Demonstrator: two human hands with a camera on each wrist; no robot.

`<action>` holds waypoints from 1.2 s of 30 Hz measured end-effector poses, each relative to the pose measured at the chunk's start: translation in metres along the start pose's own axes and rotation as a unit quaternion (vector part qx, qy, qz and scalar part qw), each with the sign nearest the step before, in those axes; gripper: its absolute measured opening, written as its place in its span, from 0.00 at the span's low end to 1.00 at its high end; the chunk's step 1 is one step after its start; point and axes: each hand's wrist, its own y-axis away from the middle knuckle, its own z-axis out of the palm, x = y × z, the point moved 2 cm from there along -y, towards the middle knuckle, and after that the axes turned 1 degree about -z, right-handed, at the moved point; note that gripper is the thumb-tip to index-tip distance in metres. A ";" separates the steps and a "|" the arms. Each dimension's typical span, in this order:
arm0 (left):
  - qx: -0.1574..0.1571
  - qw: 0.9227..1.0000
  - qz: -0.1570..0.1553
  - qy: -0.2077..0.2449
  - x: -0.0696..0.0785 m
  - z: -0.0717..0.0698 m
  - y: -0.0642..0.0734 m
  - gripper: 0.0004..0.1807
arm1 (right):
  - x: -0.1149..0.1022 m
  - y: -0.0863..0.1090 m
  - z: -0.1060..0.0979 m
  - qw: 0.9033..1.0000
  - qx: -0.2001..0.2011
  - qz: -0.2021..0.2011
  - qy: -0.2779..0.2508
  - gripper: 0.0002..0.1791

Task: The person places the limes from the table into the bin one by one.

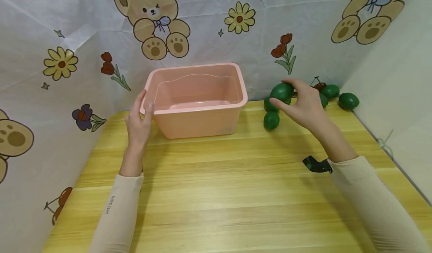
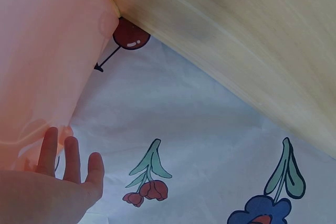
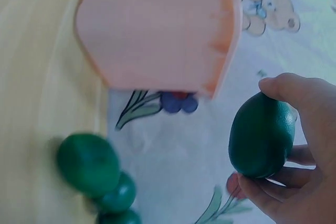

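A pink plastic bin (image 1: 189,123) stands upright on the table against the patterned cloth. My left hand (image 1: 139,123) holds its left front corner by the rim, thumb on the near side. In the left wrist view, the fingers of the left hand (image 2: 58,187) lie along the bin's wall (image 2: 42,66). To the right of the bin, my right hand (image 1: 305,105) grips a smooth dark green lime-like fruit (image 1: 282,92) between thumb and fingers. The right wrist view shows this fruit (image 3: 261,136) raised off the table, with several similar green fruits (image 3: 88,163) below.
More green fruits (image 1: 348,101) lie at the table's back right corner, and another (image 1: 271,120) sits nearer the bin. The patterned cloth (image 1: 209,28) hangs behind the wooden table (image 1: 216,193). A pale wall (image 1: 398,107) borders the right side.
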 end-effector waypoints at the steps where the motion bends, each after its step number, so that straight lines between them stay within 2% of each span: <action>1: 0.001 1.000 0.002 0.000 0.000 0.000 0.000 0.30 | -0.005 -0.003 0.001 1.000 0.003 -0.007 -0.005 0.40; 9: 0.009 1.000 0.008 -0.002 -0.002 0.000 -0.002 0.31 | -0.043 -0.020 0.010 0.997 0.023 -0.050 -0.046 0.38; 15: 0.010 1.000 0.011 0.002 -0.001 0.000 -0.002 0.30 | -0.062 -0.028 0.020 0.995 0.023 -0.074 -0.059 0.37; 28: 0.006 1.000 0.002 0.002 -0.001 -0.001 -0.001 0.31 | -0.087 -0.035 0.050 0.987 0.016 -0.136 -0.080 0.33; 36: 0.005 1.000 -0.005 -0.005 -0.002 0.000 0.000 0.31 | -0.094 -0.039 0.065 0.988 -0.012 -0.131 -0.081 0.34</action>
